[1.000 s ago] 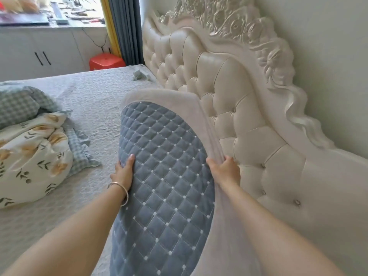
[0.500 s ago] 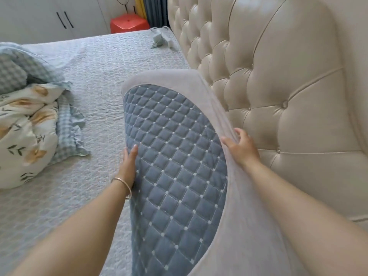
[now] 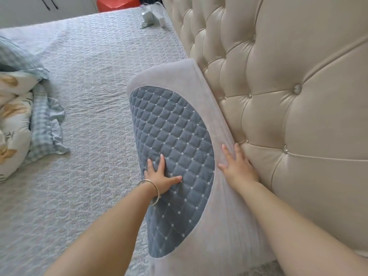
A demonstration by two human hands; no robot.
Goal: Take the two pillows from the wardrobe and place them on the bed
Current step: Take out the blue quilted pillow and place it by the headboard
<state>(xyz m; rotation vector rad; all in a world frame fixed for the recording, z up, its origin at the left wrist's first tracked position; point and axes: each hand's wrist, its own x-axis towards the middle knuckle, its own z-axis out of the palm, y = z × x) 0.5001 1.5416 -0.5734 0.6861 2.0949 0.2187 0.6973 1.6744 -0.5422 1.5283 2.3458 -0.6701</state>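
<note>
Against the tufted headboard (image 3: 278,108), right side of bed (image 3: 89,96) | pillow (image 3: 175,140) leans upright | left hand (image 3: 161,176) spread flat on blue quilted panel | right hand (image 3: 237,166) spread, pressing grey edge

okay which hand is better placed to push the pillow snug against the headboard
The left hand, probably. It lies flat on the pillow's blue quilted face, on the side away from the headboard, so it can press toward it. The right hand sits along the grey edge, right beside the headboard.
</note>
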